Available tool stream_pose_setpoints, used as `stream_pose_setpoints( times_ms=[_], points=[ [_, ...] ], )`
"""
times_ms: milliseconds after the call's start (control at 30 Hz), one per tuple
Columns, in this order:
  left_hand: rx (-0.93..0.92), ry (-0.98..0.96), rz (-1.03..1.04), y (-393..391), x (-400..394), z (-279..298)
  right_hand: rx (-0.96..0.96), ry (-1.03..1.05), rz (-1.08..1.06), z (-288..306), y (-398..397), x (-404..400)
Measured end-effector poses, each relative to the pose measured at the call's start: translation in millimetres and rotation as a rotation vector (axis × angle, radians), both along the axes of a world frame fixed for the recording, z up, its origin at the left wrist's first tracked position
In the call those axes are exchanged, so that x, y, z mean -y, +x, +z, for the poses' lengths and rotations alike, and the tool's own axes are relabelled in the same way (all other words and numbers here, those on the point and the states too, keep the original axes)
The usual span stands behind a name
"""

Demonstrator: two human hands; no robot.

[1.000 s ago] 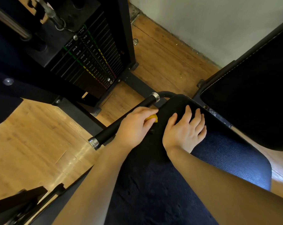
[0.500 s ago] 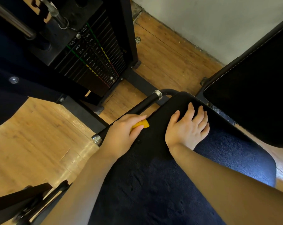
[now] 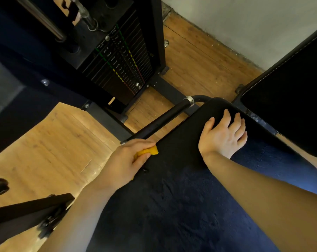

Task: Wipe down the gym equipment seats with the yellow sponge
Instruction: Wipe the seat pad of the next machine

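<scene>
- The left hand [image 3: 125, 164] grips the yellow sponge [image 3: 148, 151] against the left edge of the dark seat [image 3: 172, 206].
- The right hand [image 3: 222, 137] lies flat, fingers spread, on the seat at 1 o'clock from the sponge.
- The weight stack [image 3: 117, 66] at 11 o'clock reads "20LB", "30LB"; smaller print is illegible.
- A black handle bar [image 3: 163, 119] runs just beside the seat.

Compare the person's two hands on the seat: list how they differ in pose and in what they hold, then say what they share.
The left hand has its fingers curled round the yellow sponge; the right hand holds nothing. The left hand works at the left edge of the seat, beside the black handle bar; the right hand lies flat, fingers spread, nearer the seat's far end. Both rest on the same dark seat.
</scene>
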State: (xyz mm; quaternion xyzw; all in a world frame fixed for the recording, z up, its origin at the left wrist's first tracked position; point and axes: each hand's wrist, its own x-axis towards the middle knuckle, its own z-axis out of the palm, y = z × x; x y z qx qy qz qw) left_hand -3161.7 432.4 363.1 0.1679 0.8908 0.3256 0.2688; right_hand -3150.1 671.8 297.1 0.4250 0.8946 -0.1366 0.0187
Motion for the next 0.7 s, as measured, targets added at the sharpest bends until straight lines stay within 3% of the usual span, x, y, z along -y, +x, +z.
stream_pose_setpoints(
  times_ms=[267, 433, 700],
  points=[
    [-0.087, -0.037, 0.05, 9, -8, 0, 0.015, -0.162, 0.064, 19, 12, 5],
    [-0.108, -0.026, 0.053, 4, -16, -4, 0.021, -0.294, 0.168, 56, 70, 97],
    [-0.152, -0.032, -0.033, 17, 5, 0, 0.068, -0.164, 0.163, 49, 82, 140]
  ],
)
